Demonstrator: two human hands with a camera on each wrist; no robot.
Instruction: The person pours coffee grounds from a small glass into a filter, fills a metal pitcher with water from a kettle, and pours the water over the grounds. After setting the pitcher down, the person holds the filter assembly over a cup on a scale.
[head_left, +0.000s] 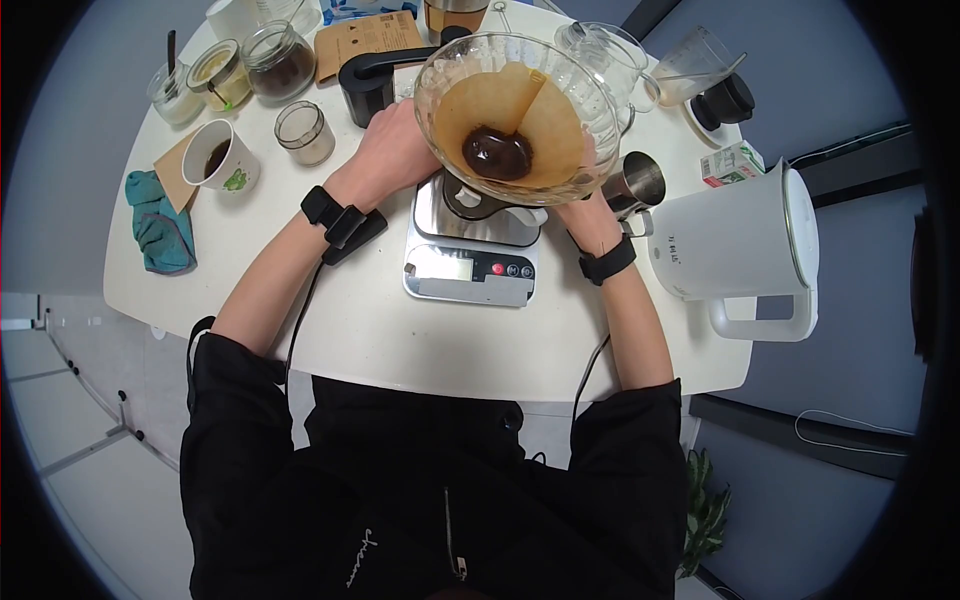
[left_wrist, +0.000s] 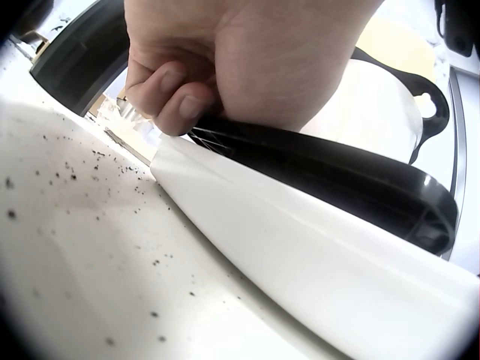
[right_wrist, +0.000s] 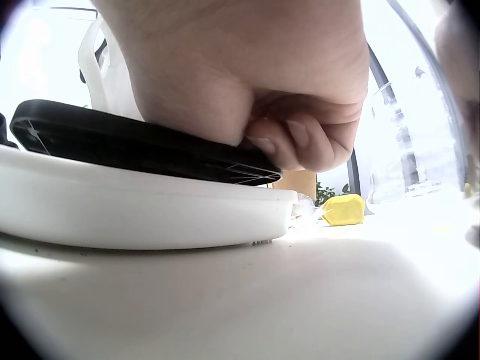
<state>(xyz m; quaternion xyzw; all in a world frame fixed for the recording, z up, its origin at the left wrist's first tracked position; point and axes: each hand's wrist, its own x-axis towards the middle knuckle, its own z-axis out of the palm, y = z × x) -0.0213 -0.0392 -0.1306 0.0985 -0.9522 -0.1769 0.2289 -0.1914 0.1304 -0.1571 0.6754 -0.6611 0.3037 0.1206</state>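
Observation:
A large ribbed glass dripper (head_left: 570, 75) with a brown-stained paper filter (head_left: 565, 120) and dark wet coffee (head_left: 497, 153) stands high over a silver scale (head_left: 470, 290). My left hand (head_left: 395, 145) and right hand (head_left: 592, 210) flank it, their fingers mostly hidden under the bowl. In the left wrist view, my left hand (left_wrist: 247, 60) has visible fingers curled beside a black rim (left_wrist: 322, 169) above a white base (left_wrist: 262, 217). The right wrist view has my right hand (right_wrist: 255, 75) curled likewise near a black rim (right_wrist: 135, 150). What either hand grips is hidden.
A white kettle (head_left: 725, 240) and steel cup (head_left: 637, 180) stand at the right. On the left are a paper cup (head_left: 235, 165), several jars (head_left: 278, 65) and a teal cloth (head_left: 160, 235). A black-handled grinder (head_left: 367, 90) stands behind my left hand.

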